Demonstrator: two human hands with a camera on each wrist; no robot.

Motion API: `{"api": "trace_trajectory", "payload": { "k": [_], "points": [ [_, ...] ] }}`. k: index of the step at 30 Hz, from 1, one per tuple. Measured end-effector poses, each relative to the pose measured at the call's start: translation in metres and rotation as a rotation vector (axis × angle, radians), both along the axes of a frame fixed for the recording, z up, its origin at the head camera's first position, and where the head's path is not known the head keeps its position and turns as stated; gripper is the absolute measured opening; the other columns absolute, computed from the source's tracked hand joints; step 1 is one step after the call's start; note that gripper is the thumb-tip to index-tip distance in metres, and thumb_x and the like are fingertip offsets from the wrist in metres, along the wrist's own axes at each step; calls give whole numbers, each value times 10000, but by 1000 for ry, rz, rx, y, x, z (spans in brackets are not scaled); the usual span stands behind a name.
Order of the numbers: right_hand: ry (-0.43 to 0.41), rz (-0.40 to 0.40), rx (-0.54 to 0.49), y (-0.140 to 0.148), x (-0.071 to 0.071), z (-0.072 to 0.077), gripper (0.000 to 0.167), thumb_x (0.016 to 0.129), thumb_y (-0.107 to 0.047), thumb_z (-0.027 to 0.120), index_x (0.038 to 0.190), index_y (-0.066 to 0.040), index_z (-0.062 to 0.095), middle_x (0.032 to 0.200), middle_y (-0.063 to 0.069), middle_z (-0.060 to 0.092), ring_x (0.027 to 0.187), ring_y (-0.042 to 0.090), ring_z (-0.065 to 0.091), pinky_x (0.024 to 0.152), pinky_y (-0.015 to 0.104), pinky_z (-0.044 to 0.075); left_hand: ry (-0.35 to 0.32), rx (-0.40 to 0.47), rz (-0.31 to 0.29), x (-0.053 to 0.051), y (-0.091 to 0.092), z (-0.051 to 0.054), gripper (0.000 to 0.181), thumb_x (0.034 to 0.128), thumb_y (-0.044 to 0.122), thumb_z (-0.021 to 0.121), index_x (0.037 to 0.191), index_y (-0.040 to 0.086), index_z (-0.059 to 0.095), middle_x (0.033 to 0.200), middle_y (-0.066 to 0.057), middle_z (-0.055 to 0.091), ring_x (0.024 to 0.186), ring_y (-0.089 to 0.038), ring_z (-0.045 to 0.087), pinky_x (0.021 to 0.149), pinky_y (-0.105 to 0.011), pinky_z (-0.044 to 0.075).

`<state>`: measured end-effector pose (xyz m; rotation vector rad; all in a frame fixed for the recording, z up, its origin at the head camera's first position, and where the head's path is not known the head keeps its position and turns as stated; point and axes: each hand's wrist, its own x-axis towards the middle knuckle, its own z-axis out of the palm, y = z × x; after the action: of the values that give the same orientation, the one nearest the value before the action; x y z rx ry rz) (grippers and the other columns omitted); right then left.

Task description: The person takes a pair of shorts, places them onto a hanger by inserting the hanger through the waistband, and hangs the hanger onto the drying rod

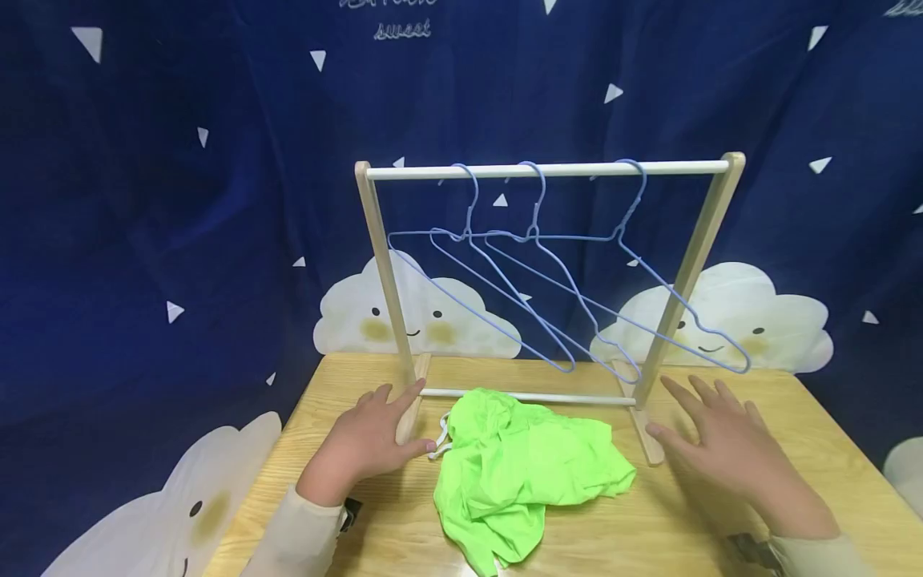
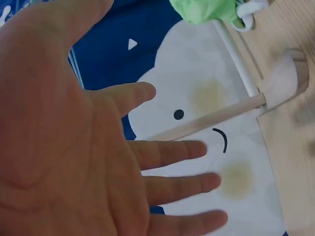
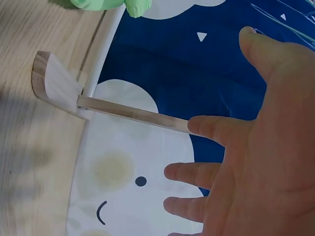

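Two hands, the left hand (image 1: 371,437) and the right hand (image 1: 735,441), hovered with fingers loose and spread, released, on either side of one cloth (image 1: 534,457). The cloth, bright lime green, crumpled, with white cord (image 1: 440,453) at its left edge, lay on one wooden table (image 1: 598,537). Just behind it stood one rack (image 1: 577,170) with three blue wire hangers (image 1: 633,210), before a dark blue curtain (image 1: 216,224).

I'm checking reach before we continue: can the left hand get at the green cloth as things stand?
Probably yes. The left hand, fingers spread and holding nothing, is beside the green cloth, close to its white cord; nothing appears to stand between them.
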<state>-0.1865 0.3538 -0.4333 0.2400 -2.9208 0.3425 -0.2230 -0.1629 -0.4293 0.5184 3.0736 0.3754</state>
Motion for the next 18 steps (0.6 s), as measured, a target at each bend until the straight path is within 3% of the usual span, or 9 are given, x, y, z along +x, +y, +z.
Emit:
{"api": "trace_trajectory", "payload": {
  "k": [2,5,10,18],
  "points": [
    [2,1,5,2,1,1,863,1028,-684,603,1677,-146,417,1634,403,384,1469,737,281,1056,937,196,34,11,-39,-1,5,0,875,945,639,755,1678,283,437,1429,-252,632,1179,-437,688,844,-607,605],
    [8,3,14,3,2,1,856,1028,-672,612,1671,-137,426,1622,407,399,1457,733,307,1049,931,220,113,26,-99,-5,11,-1,707,984,456,798,1602,213,554,1278,-176,717,1016,-332,736,765,-508,614],
    [42,14,20,0,2,1,843,1021,-652,640,1644,-112,463,1579,396,463,1441,681,380,1039,907,272,209,62,-155,-24,18,-6,454,1000,272,809,1427,171,695,1186,-87,785,1021,-257,764,780,-451,627],
    [66,27,6,-11,3,6,803,1027,-628,648,1621,-108,497,1533,375,528,1433,661,407,1047,909,275,196,110,-212,-59,46,-12,307,1026,270,775,1316,168,777,1099,-10,795,969,-178,753,790,-400,630]
  ]
}}
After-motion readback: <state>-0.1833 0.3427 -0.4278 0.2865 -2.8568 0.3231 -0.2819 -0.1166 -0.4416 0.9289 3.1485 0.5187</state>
